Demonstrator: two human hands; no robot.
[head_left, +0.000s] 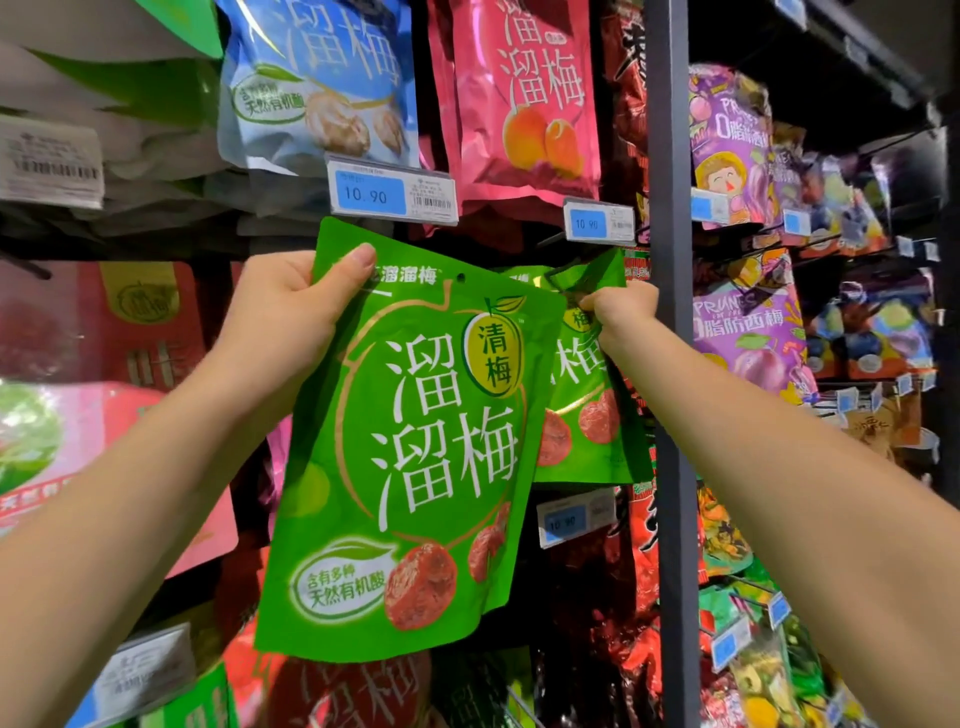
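Green, the pouch (415, 441) is pinched by its top corner in our left hand (280, 322), while our right hand (621, 317) grips the top of the hung pouches (587, 410) just right of it, so we judge we are hanging it, and next its hole (460, 278) must meet their peg, unseen here.

Your large green plastic pouch (415, 457) covers the left half of the second green pouch (587, 410) behind it, and it hides the fingers of your left hand (280, 312), except the thumb. The top edge cuts off the pale blue foil pouch (317, 78), and the white barcode label (49, 166) at far left is too blurred to read.
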